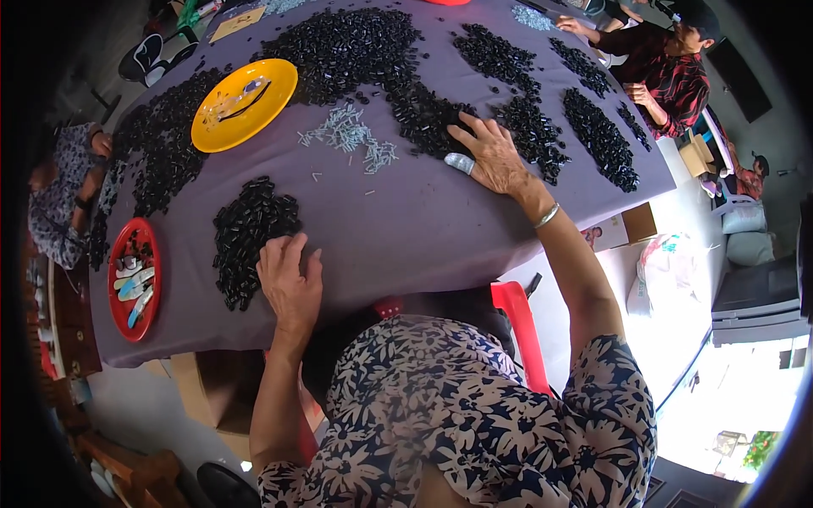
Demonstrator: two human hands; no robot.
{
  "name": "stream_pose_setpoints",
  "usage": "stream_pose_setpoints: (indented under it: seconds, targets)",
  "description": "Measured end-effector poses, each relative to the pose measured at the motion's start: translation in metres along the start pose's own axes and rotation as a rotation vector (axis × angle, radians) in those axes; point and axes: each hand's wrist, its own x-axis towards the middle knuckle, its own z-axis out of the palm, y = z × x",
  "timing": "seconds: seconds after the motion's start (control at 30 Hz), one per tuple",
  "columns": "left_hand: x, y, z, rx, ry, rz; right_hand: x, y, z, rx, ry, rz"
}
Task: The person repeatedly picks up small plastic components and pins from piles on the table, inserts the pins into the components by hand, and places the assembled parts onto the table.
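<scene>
My left hand [290, 281] rests on the cloth at the right edge of a small pile of black tube-shaped pieces [246, 237]. Its fingers are bent, the thumb stands apart, and no held piece shows. Farther out, my right hand [498, 159] lies with fingers spread, its fingertips at the black pieces [428, 118] of a larger heap. A silvery-grey wrap [459, 162] covers that thumb, and a bracelet [548, 214] circles the wrist. Between the hands and the far heap lies a loose scatter of pale grey-blue sticks [351, 135].
A yellow plate [207, 140] holds small bits and a dark curved strip. At the left edge, a red tray [114, 313] holds light-handled tools. More black heaps [601, 140] cover the purple-grey tablecloth [406, 229]. Co-workers sit left and right; a red chair [517, 326] is beside me.
</scene>
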Motion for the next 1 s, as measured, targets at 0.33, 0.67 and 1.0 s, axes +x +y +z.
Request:
stream_pose_setpoints:
  seconds: [0.33, 0.67, 1.0]
  targets:
    - [-0.003, -0.001, 0.001, -0.084, -0.027, 0.069, -0.025, -0.007, -0.019, 0.058, -0.016, 0.062]
    - [-0.008, 0.000, 0.004, -0.091, 0.021, 0.049, -0.018, 0.025, -0.012, -0.027, -0.016, 0.032]
    - [-0.008, 0.000, 0.005, -0.079, 0.042, 0.046, 0.005, 0.010, -0.013, 0.289, 0.221, 0.021]
